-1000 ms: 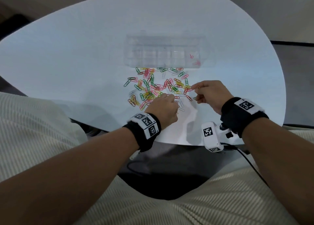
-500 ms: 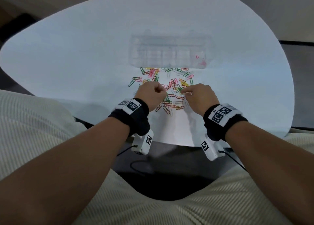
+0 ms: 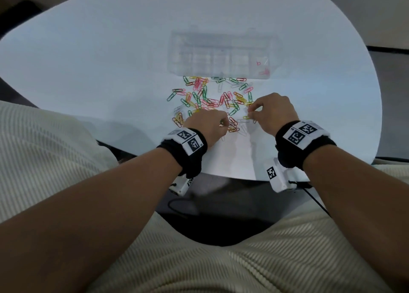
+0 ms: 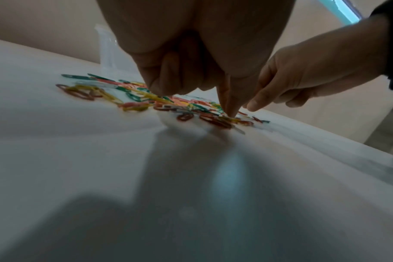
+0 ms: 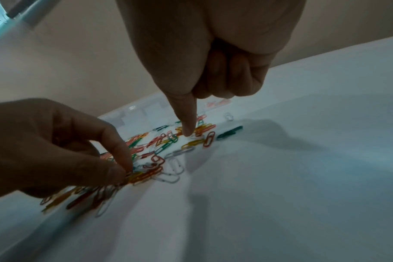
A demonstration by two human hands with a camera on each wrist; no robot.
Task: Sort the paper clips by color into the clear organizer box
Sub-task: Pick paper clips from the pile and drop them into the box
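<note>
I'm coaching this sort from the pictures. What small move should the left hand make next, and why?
Probably lift the left hand and carry its clips to one empty compartment of the organizer box. Its thumb and fingertips already pinch clips at the pile's near edge, and only a few pink clips lie in the box, at its right end.

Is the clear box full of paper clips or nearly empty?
Nearly empty. The clear organizer box shows only a few pink clips at its right end; the other compartments look bare.
</note>
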